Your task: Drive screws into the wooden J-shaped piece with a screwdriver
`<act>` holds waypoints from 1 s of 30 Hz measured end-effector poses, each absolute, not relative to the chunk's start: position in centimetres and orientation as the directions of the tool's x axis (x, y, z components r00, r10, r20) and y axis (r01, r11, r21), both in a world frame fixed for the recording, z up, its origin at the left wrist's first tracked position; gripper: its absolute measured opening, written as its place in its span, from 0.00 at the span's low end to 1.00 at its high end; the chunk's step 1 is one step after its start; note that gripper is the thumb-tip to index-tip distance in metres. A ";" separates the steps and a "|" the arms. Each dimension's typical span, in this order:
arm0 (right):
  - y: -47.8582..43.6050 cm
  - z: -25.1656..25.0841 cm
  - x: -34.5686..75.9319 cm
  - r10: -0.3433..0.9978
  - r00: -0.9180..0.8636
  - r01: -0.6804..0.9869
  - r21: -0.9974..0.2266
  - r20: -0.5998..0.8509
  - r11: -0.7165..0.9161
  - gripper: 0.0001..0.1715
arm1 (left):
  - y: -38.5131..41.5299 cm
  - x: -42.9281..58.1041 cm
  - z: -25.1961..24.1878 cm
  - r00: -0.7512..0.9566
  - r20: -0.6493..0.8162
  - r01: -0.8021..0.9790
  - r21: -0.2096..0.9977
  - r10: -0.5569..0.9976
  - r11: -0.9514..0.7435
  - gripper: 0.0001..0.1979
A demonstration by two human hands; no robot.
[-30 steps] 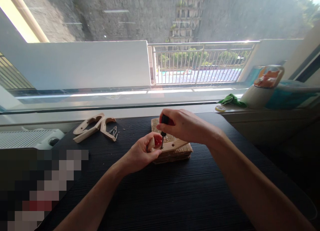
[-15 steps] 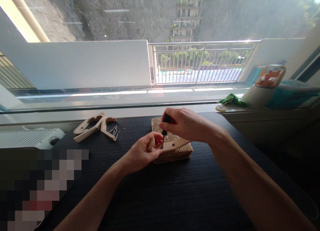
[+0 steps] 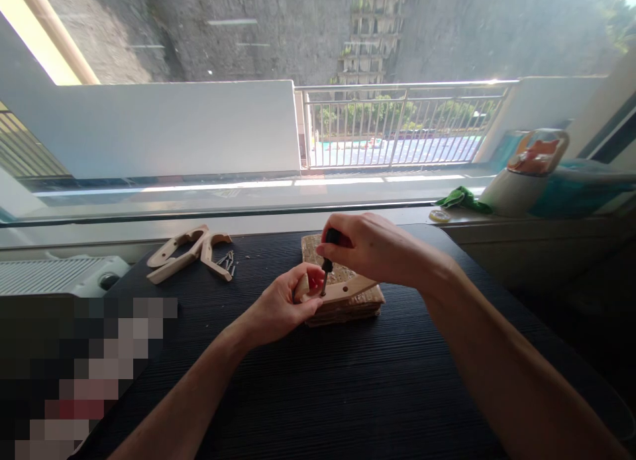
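Observation:
My right hand [image 3: 355, 244] is closed around the black handle of a screwdriver [image 3: 326, 264]. The screwdriver stands nearly upright, its tip down at a hole in a pale wooden piece [image 3: 334, 293]. A second dark hole shows farther along that piece. My left hand [image 3: 288, 294] grips the piece's curved left end between thumb and fingers. Beneath it lies a stack of brown cardboard [image 3: 368, 307], on which the wood rests. Whether a screw sits under the tip is too small to tell.
On the dark table [image 3: 298, 394], at the back left, are more curved wooden pieces [image 3: 173, 254] with several screws [image 3: 228, 264] beside them. A white radiator [image 3: 64, 274] stands to the left. A green cloth [image 3: 460, 198] and a white container [image 3: 519, 185] sit on the windowsill.
My right wrist and forearm have shifted very slightly, while the screwdriver stays at the same hole. My left hand and the wooden piece hold their place.

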State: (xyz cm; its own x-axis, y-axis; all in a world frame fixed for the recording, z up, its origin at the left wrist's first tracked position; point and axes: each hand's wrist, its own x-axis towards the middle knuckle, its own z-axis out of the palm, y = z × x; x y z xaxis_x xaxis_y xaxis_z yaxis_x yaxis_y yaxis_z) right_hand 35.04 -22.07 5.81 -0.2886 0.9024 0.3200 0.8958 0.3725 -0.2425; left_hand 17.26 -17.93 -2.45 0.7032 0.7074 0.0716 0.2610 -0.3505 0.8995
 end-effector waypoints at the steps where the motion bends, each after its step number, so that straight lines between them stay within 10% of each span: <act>1: -22.0 5.8 35.1 0.907 -0.275 0.905 -0.234 0.318 0.356 0.17 | -17.9 17.2 -2.5 0.705 0.070 0.262 0.899 0.706 -0.351 0.13; 30: -23.1 6.6 34.4 0.882 -0.393 0.816 -0.344 0.260 0.465 0.11 | -17.7 17.2 -2.9 0.698 0.033 0.296 0.897 0.716 -0.329 0.15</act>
State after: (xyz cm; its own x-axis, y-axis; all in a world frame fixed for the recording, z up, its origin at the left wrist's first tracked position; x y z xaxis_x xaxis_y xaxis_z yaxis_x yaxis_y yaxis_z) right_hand 34.44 -23.08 6.59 -0.3929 0.8820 0.2603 0.8157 0.4650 -0.3442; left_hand 17.24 -17.74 -2.87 0.6978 0.7156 0.0327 0.2959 -0.3295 0.8966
